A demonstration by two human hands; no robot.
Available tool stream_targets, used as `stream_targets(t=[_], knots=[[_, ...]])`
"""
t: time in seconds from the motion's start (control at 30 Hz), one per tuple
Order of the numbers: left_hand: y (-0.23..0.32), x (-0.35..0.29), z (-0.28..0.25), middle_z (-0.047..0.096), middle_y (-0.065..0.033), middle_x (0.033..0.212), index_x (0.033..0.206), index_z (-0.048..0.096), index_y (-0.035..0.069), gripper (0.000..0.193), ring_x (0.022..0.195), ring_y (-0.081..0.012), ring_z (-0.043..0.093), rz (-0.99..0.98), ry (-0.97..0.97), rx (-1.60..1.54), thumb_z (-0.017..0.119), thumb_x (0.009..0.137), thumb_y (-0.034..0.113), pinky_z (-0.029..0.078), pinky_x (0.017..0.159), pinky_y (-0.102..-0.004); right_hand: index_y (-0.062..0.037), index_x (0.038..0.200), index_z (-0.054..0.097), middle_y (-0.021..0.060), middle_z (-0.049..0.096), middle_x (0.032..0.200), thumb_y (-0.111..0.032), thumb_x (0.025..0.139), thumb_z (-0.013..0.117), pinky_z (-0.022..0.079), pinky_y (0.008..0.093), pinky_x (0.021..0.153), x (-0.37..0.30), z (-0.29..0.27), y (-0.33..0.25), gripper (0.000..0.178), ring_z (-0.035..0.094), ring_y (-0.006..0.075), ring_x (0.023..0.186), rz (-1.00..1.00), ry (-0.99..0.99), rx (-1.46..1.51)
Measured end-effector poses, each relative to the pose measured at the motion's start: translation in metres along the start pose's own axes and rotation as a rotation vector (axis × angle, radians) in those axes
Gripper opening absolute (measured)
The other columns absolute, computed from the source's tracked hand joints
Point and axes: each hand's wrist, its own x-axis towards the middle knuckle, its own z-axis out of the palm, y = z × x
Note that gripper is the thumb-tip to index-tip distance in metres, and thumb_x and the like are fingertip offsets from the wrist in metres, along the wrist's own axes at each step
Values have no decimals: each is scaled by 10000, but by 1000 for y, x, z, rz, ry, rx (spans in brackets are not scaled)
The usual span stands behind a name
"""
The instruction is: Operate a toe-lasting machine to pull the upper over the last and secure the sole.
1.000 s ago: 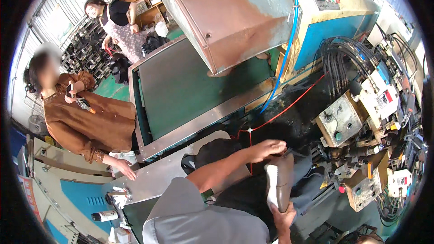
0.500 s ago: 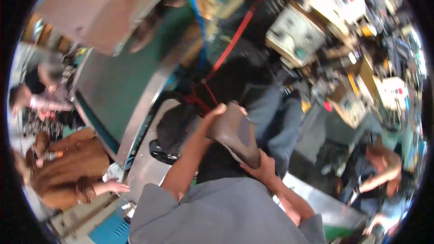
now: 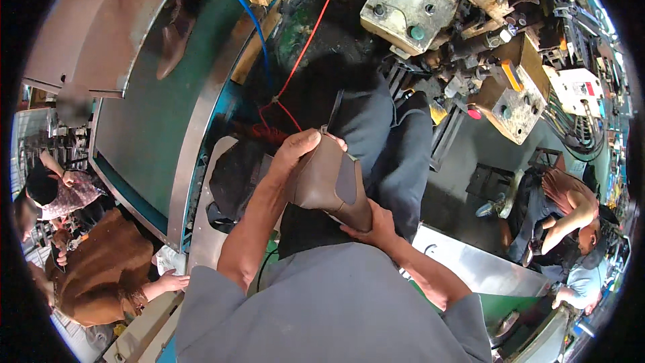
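A brown leather ankle boot [image 3: 316, 178] with a dark elastic side panel is held over my lap. At its far end my left hand [image 3: 295, 152] is closed around the edge, with the thumb on top. Around the narrower near end, on the right, my right hand [image 3: 378, 227] grips the boot from its side. Both palms and part of the fingers are hidden by the boot. A thin dark upright piece [image 3: 335, 111] shows just beyond the left thumb; whether it touches the boot I cannot tell.
On the left, a green conveyor belt [image 3: 144, 141] with a metal edge carries a brown shoe [image 3: 176, 44]. Red cord [image 3: 306, 47] and a blue hose [image 3: 245, 7] hang ahead. Control boxes [image 3: 410, 10] stand at right. Co-workers sit left [image 3: 101, 269] and right [image 3: 564, 208].
The view has shifted and sharpened, bringing the conveyor and control boxes further left. Both hands still hold the boot, which has turned slightly and shows its side panel more plainly.
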Motion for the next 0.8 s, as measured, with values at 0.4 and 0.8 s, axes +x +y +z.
stream_targets(t=[0.4,0.8], knots=[[-95,147,-165,750,-14,1149,1200,713,180,342,1083,-244,698,467,-64,137,475,1116,410,568,981,-473,-171,1673,414,278,371,1668,-412,800,931,583,491,1086,82,-76,-85,1042,560,447,1378,-310,-25,-249],[38,41,-78,717,-36,1349,1540,615,163,471,1240,-217,665,296,312,519,631,1103,336,502,1077,-420,-417,1511,613,210,272,1742,-102,757,829,642,534,973,75,-73,-100,845,527,519,1296,-464,-112,-737]])
